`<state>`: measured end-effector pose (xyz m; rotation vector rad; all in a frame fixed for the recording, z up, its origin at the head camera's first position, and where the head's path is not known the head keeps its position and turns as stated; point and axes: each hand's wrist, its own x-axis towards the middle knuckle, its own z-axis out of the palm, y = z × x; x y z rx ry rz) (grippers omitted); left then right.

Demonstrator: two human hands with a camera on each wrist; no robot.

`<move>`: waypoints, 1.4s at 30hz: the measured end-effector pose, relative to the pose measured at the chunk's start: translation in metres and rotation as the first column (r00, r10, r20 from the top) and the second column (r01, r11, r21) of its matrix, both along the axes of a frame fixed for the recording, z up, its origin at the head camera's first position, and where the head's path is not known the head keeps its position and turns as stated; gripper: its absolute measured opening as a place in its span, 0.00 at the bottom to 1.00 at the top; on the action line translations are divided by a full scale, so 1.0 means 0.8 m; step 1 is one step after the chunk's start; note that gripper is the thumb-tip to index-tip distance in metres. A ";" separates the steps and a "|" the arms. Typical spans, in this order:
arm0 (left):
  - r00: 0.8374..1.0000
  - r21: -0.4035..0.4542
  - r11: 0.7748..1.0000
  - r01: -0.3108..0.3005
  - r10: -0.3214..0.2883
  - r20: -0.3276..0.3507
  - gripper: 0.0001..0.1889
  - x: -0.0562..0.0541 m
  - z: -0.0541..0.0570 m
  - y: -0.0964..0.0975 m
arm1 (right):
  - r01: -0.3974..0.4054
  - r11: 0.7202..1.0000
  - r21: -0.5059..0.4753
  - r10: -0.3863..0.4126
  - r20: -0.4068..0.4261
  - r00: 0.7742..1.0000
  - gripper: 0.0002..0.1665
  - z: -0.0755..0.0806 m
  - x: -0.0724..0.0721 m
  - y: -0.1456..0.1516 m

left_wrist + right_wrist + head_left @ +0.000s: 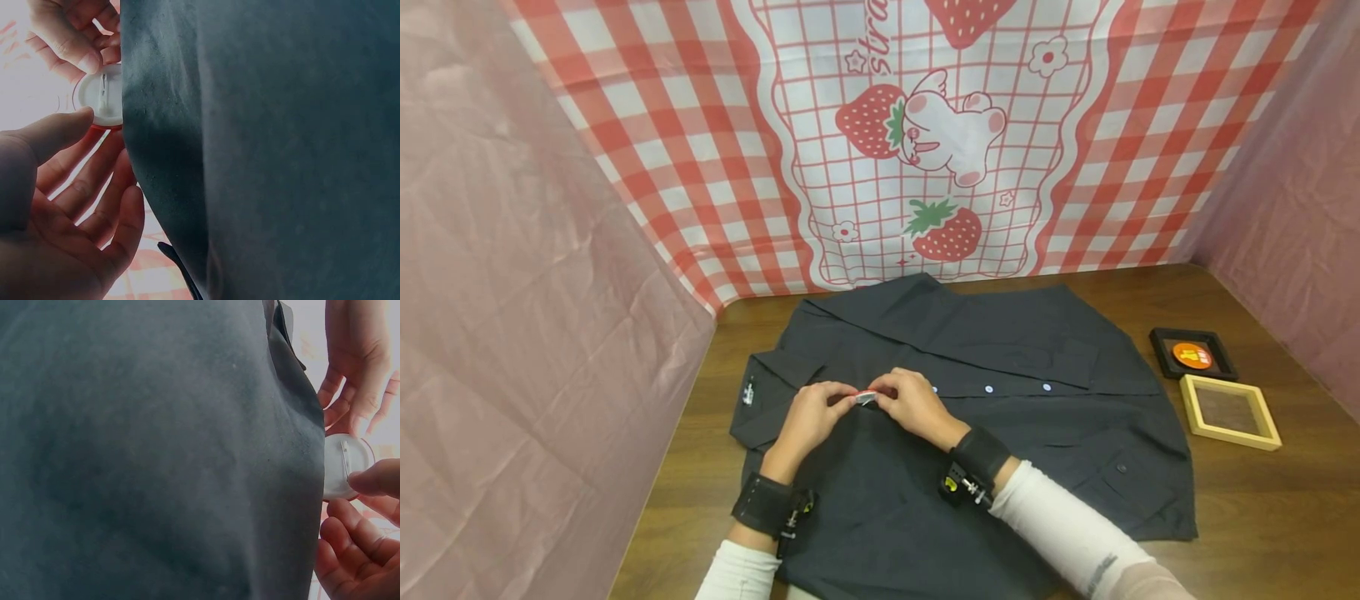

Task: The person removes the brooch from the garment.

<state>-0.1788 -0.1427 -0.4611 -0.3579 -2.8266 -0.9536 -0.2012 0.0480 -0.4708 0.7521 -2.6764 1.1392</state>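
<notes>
A round pin badge (pixel 866 397) with a red rim is pinched at its edges between both hands, above the dark button-up shirt (pixel 925 508). Its white back and metal pin face the wrist cameras; the badge (pixel 100 100) shows partly behind the cloth in the left wrist view. My left hand (pixel 810 418) grips one side with thumb and fingertips. On the opposite side my right hand (pixel 917 407) pinches the rim, and in the right wrist view its thumb (pixel 375 479) lies by the pin. The shirt is spread flat, collar (pixel 767 400) to the left.
On the wooden table (pixel 1300 508), right of the shirt, sit a black frame (pixel 1161 354) holding an orange round badge (pixel 1192 356) and a pale yellow frame (pixel 1232 437). A strawberry-print checked cloth (pixel 700 150) hangs behind; pink curtains (pixel 550 333) close in both sides.
</notes>
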 end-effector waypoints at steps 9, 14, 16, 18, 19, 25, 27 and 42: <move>1.000 0.012 1.000 0.001 -0.001 -0.017 0.07 -0.001 0.001 0.002 | 0.004 1.000 -0.007 -0.004 -0.003 1.000 0.06 0.000 -0.001 0.003; 1.000 0.035 0.999 0.012 -0.011 -0.027 0.08 -0.001 0.002 0.003 | 0.002 1.000 -0.015 -0.002 -0.010 1.000 0.06 0.002 -0.001 0.004; 0.999 0.051 0.999 0.015 -0.014 -0.032 0.09 0.000 0.003 0.003 | 0.001 1.000 -0.022 -0.001 -0.013 1.000 0.06 0.004 -0.001 0.005; 0.999 0.065 0.998 0.018 -0.016 -0.038 0.10 0.000 0.002 0.002 | 0.001 1.000 -0.028 -0.001 -0.016 1.000 0.06 0.004 -0.001 0.005; 0.999 0.070 0.997 0.020 -0.017 -0.040 0.10 0.000 0.002 0.002 | 0.001 1.000 -0.031 -0.001 -0.020 1.000 0.06 0.004 0.000 0.005; 0.998 0.079 0.997 0.026 -0.021 -0.055 0.08 0.002 -0.001 0.003 | 0.001 0.999 -0.038 -0.002 -0.033 0.999 0.06 0.003 0.001 0.006; 0.998 0.083 0.996 0.028 -0.023 -0.060 0.08 0.002 0.001 0.003 | 0.000 0.999 -0.045 -0.002 -0.037 0.999 0.06 0.003 0.001 0.006; 0.997 0.097 0.994 0.044 -0.036 -0.075 0.07 0.001 0.004 0.006 | 0.022 0.997 -0.072 -0.024 -0.030 0.999 0.06 0.003 0.002 0.008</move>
